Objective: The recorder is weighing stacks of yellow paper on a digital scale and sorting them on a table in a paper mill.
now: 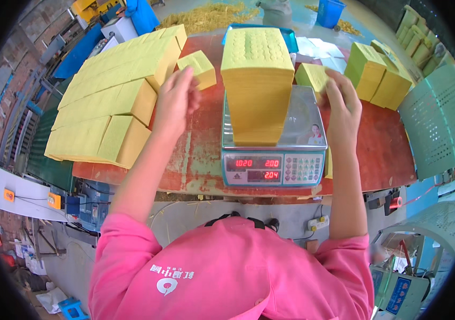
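Note:
A tall stack of yellow paper sheets (pixel 258 80) stands on the metal pan of a digital scale (pixel 305 114), whose red display is lit. To the left of it is my left hand (pixel 178 101), its fingers loosely bent and slightly blurred, with nothing visible in them. Just beyond its fingertips sits a small yellow paper block (pixel 198 66). On the stack's other side, my right hand (pixel 343 101) hangs with fingers apart and half curled. It overlaps another small paper block (pixel 311 76); whether it touches that block I cannot tell. Neither hand touches the tall stack.
Rows of yellow paper stacks (pixel 102 90) cover the left of the worn red table (pixel 198 144). More stacks (pixel 366 66) stand at the far right, near white sheets (pixel 321 49). A teal tray (pixel 289 37) lies behind the scale. A perforated green panel (pixel 435 120) borders the table's right side.

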